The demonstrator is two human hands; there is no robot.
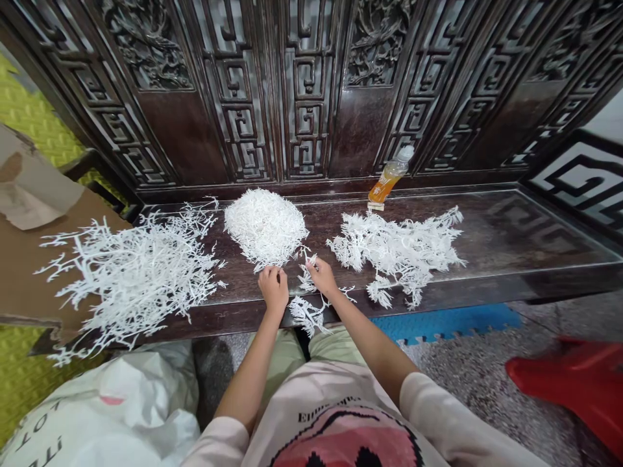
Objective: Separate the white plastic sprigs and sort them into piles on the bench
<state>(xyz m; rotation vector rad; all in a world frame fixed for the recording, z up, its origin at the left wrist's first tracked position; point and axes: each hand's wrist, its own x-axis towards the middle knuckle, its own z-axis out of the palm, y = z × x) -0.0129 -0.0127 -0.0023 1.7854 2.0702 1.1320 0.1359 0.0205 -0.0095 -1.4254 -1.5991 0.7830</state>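
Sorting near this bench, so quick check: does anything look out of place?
The orange-filled bottle tilts against the carved panel, and the left heap of white branching pieces spills off the bench onto brown cardboard.

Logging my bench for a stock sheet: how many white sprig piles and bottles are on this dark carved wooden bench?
Large white branching sprig piles: 3
Small white sprig clump: 1
Orange-filled clear plastic bottle: 1
Total: 5

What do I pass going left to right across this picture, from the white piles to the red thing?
big messy white pile, round white pile, spread-out white pile, red plastic thing
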